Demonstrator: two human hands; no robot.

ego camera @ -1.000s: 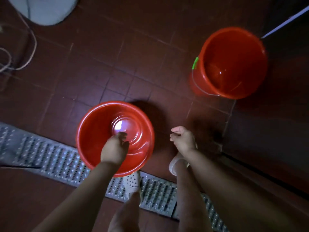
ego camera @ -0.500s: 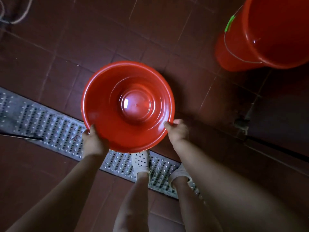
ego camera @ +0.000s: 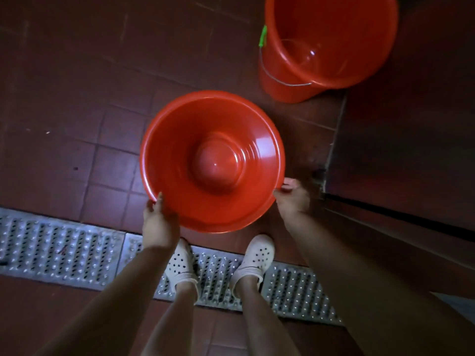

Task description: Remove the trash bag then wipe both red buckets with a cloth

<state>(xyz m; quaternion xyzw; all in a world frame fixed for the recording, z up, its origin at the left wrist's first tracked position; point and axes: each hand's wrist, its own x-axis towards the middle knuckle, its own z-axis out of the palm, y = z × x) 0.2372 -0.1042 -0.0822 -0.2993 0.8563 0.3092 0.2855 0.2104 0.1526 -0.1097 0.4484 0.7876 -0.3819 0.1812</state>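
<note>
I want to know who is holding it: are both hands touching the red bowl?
Touching. The head view shows the left hand and right hand gripping the red bowl's rim.

Two red plastic vessels: one wide, shallow round basin point(ego camera: 213, 160) at the centre and one deep bucket with a wire handle point(ego camera: 326, 44) far right. Two bare hands, left point(ego camera: 158, 222) and right point(ego camera: 293, 199). Two white perforated clogs, left point(ego camera: 181, 263) and right point(ego camera: 253, 258). One perforated metal drain grate point(ego camera: 64, 250) across the near floor.

Bare tiled floor point(ego camera: 77, 104) lay open to the left of the held red basin point(ego camera: 213, 160). The tall red bucket point(ego camera: 329, 42) blocked the far right, beside a dark raised ledge point(ego camera: 401, 150). A metal drain grate point(ego camera: 64, 250) crossed underfoot.
</note>
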